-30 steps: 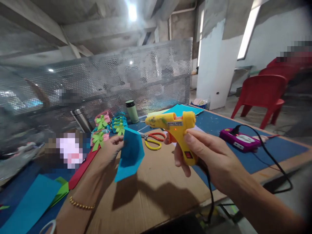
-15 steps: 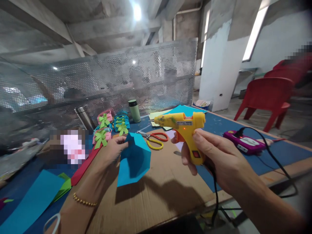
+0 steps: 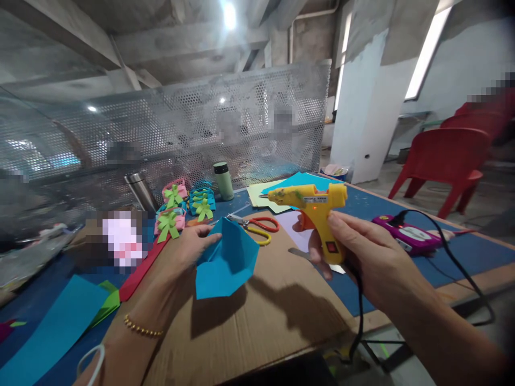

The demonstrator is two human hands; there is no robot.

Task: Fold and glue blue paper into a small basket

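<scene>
My left hand (image 3: 197,246) pinches the upper left edge of a folded sheet of blue paper (image 3: 231,262), held just above brown cardboard (image 3: 181,343). In my right hand (image 3: 362,252) is a yellow hot glue gun (image 3: 317,201); its nozzle points left and a small red light glows on its side. The nozzle is apart from the blue paper. Behind the paper lie scissors (image 3: 263,229) with one red and one yellow handle loop. Part of their blades is hidden by the paper.
Small pink and blue baskets with green paper bows (image 3: 172,222) stand at the back left, near a steel flask (image 3: 140,193) and a green bottle (image 3: 223,182). A purple power strip (image 3: 406,236) sits right, its black cable looping off the edge. Blue paper strips (image 3: 56,327) lie left.
The glue gun has shifted right, away from the blue paper. The paper has tilted and opened a little, showing more of its inner side. The view has shifted slightly.
</scene>
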